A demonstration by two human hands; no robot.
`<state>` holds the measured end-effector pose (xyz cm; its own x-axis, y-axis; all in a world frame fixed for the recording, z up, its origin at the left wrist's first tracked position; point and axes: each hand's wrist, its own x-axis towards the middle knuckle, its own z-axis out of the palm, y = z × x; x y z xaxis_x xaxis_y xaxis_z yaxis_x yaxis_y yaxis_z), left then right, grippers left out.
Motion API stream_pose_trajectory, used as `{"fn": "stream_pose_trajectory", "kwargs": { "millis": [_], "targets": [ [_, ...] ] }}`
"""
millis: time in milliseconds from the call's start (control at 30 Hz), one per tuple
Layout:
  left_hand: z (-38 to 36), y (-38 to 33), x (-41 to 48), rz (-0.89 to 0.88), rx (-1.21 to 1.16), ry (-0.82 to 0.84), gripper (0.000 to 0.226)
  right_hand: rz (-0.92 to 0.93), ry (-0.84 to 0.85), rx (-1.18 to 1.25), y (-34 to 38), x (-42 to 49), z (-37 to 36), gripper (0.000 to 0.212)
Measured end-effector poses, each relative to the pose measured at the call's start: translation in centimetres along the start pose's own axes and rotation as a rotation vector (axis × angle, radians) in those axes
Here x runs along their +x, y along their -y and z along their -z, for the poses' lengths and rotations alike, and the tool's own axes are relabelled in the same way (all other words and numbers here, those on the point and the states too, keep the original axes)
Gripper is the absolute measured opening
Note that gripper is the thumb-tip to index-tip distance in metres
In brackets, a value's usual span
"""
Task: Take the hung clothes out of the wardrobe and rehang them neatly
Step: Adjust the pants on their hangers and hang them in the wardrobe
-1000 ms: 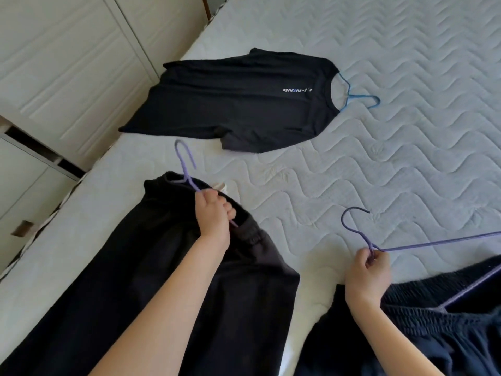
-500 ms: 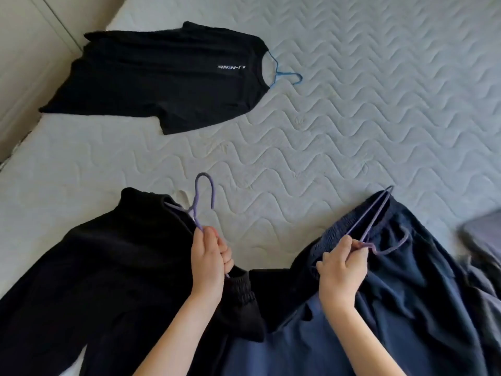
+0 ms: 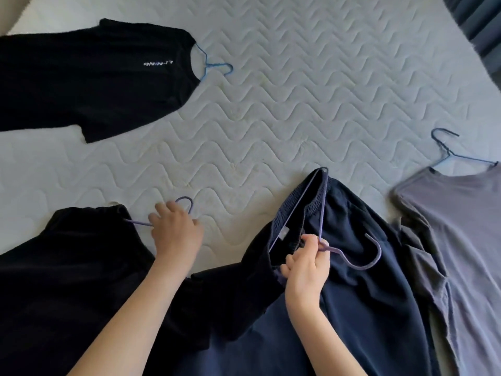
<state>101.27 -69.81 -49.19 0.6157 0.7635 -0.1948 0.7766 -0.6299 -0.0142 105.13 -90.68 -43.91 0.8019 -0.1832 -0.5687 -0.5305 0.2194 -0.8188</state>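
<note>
At the near edge of the quilted mattress, toward 6 o'clock in the view, two dark garments lie side by side with a hand on each one's hanger. The right hand has a narrow grip, thumb and fingers pinched on the neck of the right purple hanger. Its hook curls away toward 3 o'clock. Its frame runs from the pinch up toward 12 o'clock, with the waistband of the navy trousers threaded through it. The trouser legs trail off toward 5 o'clock.

The left hand covers the neck of the left purple hanger. The hook shows just past the fingertips at 12 o'clock, and one wire arm enters the black garment toward 9 o'clock. That hand is blurred, so I cannot tell whether its fingers clasp the wire or only rest on it.

My judgement is that straightening the trousers falls to the right hand, the nearer one. The move turns on the hanger's long axis lying almost in line with that forearm.

Open mattress lies at 12 o'clock of both hands. Room is tighter at 3 o'clock, where a grey T-shirt on a dark blue hanger lies against the trousers. Toward 7 o'clock the black garment overlaps the navy cloth. A black T-shirt on a blue hanger lies well apart at 10 o'clock.
</note>
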Motion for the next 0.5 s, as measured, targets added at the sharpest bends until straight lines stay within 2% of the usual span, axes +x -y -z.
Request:
{"fn": "stream_pose_trajectory", "kwargs": {
  "millis": [33, 67, 133, 167, 233, 333, 400, 500],
  "targets": [
    [0.8, -2.5, 0.6, -0.11, -0.055, -0.048, 0.04, -0.009, -0.001, 0.034, 0.2, 0.1, 0.3, 0.011],
    [1.4, -5.3, 1.2, -0.192, -0.234, -0.017, 0.037, -0.014, 0.005, 0.057, 0.2, 0.3, 0.6, 0.011],
    [2.0, -11.5, 2.2, -0.254, -0.591, 0.265, 0.032, -0.017, 0.01, 0.079, 0.3, 1.0, 1.0, 0.02],
    [1.9, -14.3, 2.5, -0.274, -0.695, 0.413, 0.03, -0.025, 0.004, 0.083, 0.5, 1.6, 1.1, 0.025],
    [0.7, -18.7, 3.3, -0.317, -0.778, 0.588, 0.028, -0.038, -0.002, 0.095, 0.7, 3.0, 1.5, 0.026],
    [-1.8, -22.6, 4.5, -0.366, -0.757, 0.631, 0.017, -0.081, -0.006, 0.136, 1.0, 4.6, 2.3, 0.028],
    [-2.8, -23.9, 5.3, -0.327, -0.839, 0.623, 0.012, -0.084, 0.007, 0.164, 1.5, 5.2, 2.9, 0.027],
    [-3.2, -24.5, 5.4, -0.212, -1.045, 0.668, 0.029, -0.072, 0.026, 0.14, 2.1, 5.7, 3.8, 0.029]
  ]
}}
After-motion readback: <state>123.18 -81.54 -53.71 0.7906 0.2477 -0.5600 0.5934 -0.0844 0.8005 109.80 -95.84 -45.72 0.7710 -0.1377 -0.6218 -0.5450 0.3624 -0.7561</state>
